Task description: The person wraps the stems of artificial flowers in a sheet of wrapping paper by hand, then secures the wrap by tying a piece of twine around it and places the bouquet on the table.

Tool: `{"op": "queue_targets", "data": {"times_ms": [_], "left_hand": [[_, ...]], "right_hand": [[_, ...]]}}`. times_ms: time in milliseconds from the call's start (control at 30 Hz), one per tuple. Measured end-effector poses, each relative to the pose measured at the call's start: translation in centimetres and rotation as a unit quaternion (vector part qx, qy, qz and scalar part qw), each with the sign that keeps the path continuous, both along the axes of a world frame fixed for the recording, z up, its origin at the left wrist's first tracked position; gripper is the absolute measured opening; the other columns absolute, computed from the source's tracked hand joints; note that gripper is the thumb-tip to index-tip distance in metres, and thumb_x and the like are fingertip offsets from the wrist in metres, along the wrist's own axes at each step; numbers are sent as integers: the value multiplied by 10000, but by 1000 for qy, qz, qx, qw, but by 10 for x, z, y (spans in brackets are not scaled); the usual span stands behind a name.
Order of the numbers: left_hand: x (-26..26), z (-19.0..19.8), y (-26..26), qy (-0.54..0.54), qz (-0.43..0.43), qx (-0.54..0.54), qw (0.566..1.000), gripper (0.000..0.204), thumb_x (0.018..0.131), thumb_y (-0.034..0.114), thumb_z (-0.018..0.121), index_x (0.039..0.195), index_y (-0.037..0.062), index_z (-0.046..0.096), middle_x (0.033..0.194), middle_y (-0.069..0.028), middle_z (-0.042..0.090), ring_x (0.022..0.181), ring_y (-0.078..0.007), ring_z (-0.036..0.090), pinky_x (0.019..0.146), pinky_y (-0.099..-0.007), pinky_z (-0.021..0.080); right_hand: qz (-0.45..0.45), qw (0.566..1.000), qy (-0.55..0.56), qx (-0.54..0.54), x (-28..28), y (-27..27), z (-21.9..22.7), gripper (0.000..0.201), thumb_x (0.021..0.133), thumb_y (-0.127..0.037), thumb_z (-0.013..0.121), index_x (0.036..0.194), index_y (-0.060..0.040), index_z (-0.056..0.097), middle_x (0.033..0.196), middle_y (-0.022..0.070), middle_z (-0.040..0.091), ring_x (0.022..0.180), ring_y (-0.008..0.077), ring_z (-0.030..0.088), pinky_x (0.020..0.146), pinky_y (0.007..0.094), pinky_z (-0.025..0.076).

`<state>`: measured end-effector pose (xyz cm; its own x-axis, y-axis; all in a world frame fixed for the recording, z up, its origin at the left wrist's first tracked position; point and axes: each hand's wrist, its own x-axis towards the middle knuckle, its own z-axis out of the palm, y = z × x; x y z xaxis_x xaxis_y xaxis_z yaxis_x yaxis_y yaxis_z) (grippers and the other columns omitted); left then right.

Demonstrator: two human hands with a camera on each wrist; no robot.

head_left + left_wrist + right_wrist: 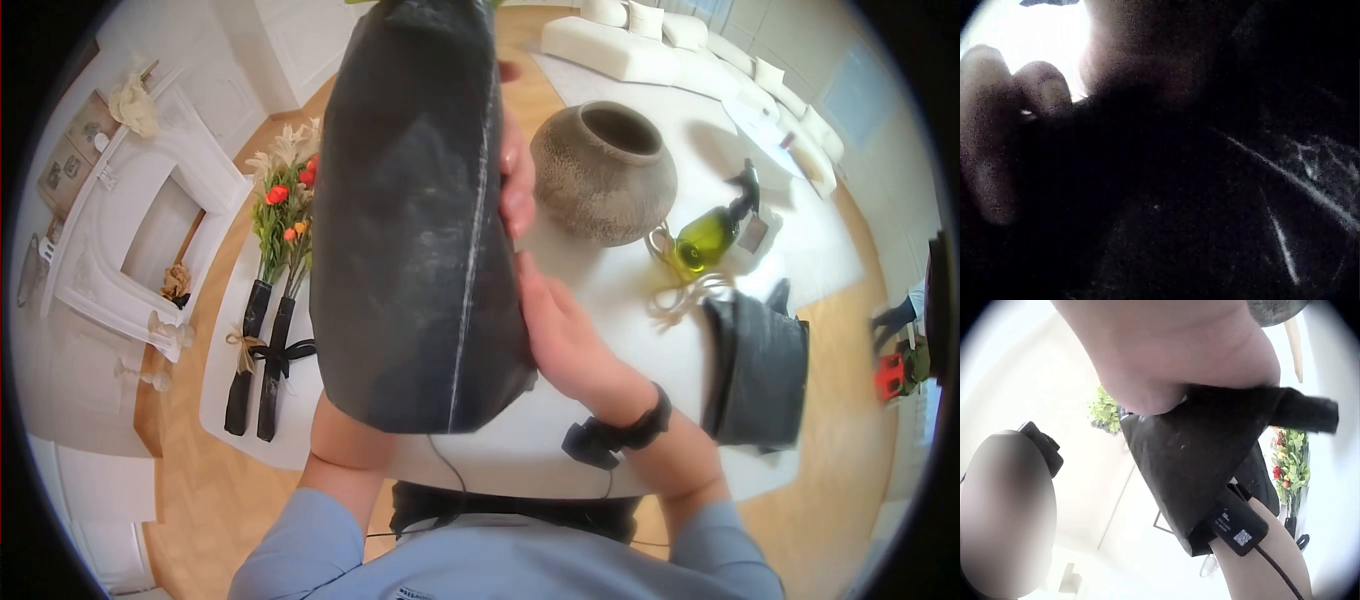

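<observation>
A large bouquet wrapped in black paper (pixel 410 230) is held up close to the head camera, its folded lower end toward me. Green leaves (pixel 1105 412) stick out of its far end in the right wrist view. My left hand (pixel 1044 90) grips it from behind; the left forearm passes under the wrap and most of that hand is hidden in the head view. My right hand (pixel 570 335) holds the wrap's right side, thumb side along the paper, other fingers hidden. The left wrist view is mostly dark, with the paper close to the lens.
On the white table (pixel 560 460), two slim black-wrapped flower bunches (pixel 270 340) lie at the left. A round textured pot (pixel 605 175) stands at the back. To the right are a green spray bottle (pixel 705 240), pale cord (pixel 690 295) and folded black sheets (pixel 760 370).
</observation>
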<state>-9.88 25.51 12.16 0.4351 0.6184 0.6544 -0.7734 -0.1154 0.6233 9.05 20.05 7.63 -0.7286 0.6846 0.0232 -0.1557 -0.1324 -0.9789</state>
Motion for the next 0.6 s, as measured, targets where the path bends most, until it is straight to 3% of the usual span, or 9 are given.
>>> {"op": "queue_targets", "data": {"times_ms": [100, 200, 267, 333, 367, 500, 600], "left_hand": [[-9, -2, 13, 24, -81, 60, 995, 626, 1048, 371, 417, 1568, 67, 248, 1078, -156, 552, 855, -356, 583, 767, -507, 497], [-7, 2, 10, 51, -88, 33, 994, 607, 1052, 383, 396, 1579, 121, 246, 1092, -154, 553, 868, -385, 589, 801, -522, 493], [4, 3, 8, 33, -93, 16, 995, 603, 1054, 384, 390, 1581, 132, 244, 1085, -152, 550, 866, -390, 589, 792, -521, 497], [12, 5, 3, 15, -96, 0, 995, 599, 1055, 386, 384, 1583, 142, 242, 1077, -150, 547, 864, -395, 588, 783, -519, 502], [14, 7, 1, 26, -107, -9, 994, 596, 1054, 380, 392, 1571, 114, 257, 1056, -152, 545, 862, -389, 590, 771, -509, 507], [27, 5, -13, 6, -77, -2, 997, 584, 1050, 359, 419, 1526, 43, 297, 1003, -162, 546, 866, -370, 598, 755, -492, 520], [36, 4, -19, -43, -23, 19, 999, 572, 1046, 337, 450, 1477, -21, 335, 955, -173, 550, 875, -352, 609, 747, -481, 532]], "right_hand": [[-60, 998, -26, -7, -4, -4, -3, 579, 1109, -410, 321, 1169, 77, 628, 1066, 55, 681, 967, 68, 599, 874, 230, 490], [-72, 997, -6, 16, -5, 0, -11, 598, 1111, -415, 288, 1193, 80, 615, 1094, 77, 679, 992, 89, 604, 882, 251, 498], [2, 999, 41, -17, -1, 4, -15, 641, 1095, -486, 235, 1398, 28, 469, 1270, 126, 632, 1130, 167, 619, 1017, 305, 486], [15, 996, 55, -65, -2, 2, -10, 660, 1087, -507, 226, 1444, 13, 420, 1330, 134, 596, 1179, 186, 601, 1049, 329, 477], [30, 991, 68, -112, -3, 1, -7, 685, 1078, -529, 217, 1489, -3, 371, 1389, 142, 560, 1228, 205, 584, 1081, 354, 468], [48, 989, 111, -88, -5, 9, -22, 708, 1068, -555, 203, 1510, -26, 361, 1459, 142, 500, 1301, 214, 530, 1118, 381, 440], [99, 992, 79, 3, 2, 25, -37, 705, 1069, -554, 193, 1539, -41, 310, 1487, 141, 468, 1328, 219, 501, 1110, 388, 440]]}}
